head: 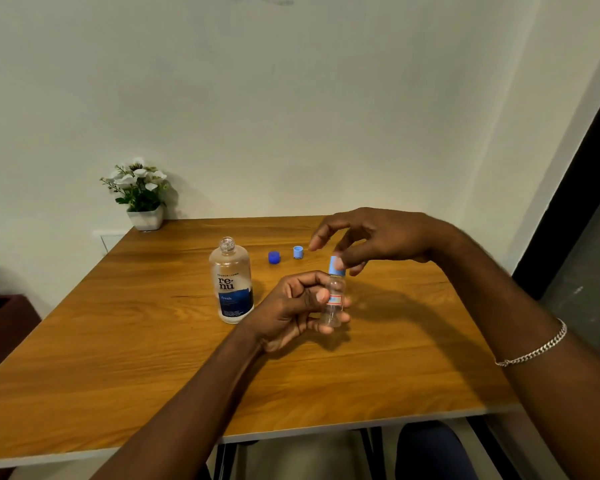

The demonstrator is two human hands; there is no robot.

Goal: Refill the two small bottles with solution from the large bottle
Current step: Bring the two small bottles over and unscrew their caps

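Just right of the open large bottle, your left hand grips the small bottle upright, its cap pointing straight up into your right hand, whose thumb and finger pinch it from above.

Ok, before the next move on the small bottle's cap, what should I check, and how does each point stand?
1. Small bottle held upright by left hand: ok.
2. Right hand pinching the light blue cap on that bottle: ok.
3. Large bottle uncapped, standing upright on table: ok.
4. Dark blue cap and loose light blue cap lying on the table, apart from both hands: ok.
5. Fill level of the small bottle: cannot tell.
6. Second small bottle in view: not ok, none visible.
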